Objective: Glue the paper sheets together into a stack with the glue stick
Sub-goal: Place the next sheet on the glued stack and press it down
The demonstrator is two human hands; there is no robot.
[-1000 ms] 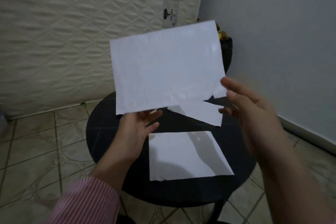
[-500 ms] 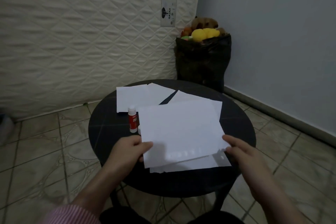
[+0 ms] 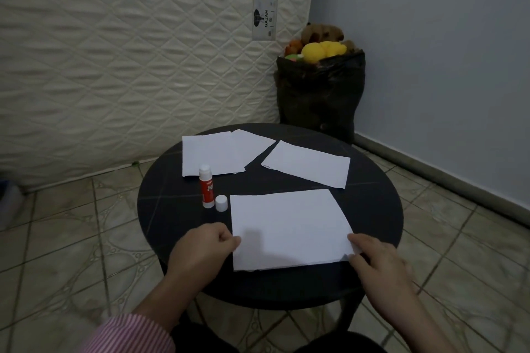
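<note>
my left hand (image 3: 205,249) pinches the near stack's (image 3: 288,228) left edge | my right hand (image 3: 378,259) pinches its right corner | maybe two sheets stuck | loose sheets (image 3: 308,164) wait farther back | glue stick (image 3: 207,187) stands uncapped beside its cap (image 3: 221,203)

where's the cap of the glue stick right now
In the head view the white cap stands on the round black table, just right of the upright glue stick and left of the near paper stack.

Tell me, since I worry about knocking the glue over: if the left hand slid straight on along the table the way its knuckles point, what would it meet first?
Probably the near paper stack, whose left edge the left hand already touches. The cap and glue stick stand farther back, off that line.
</note>
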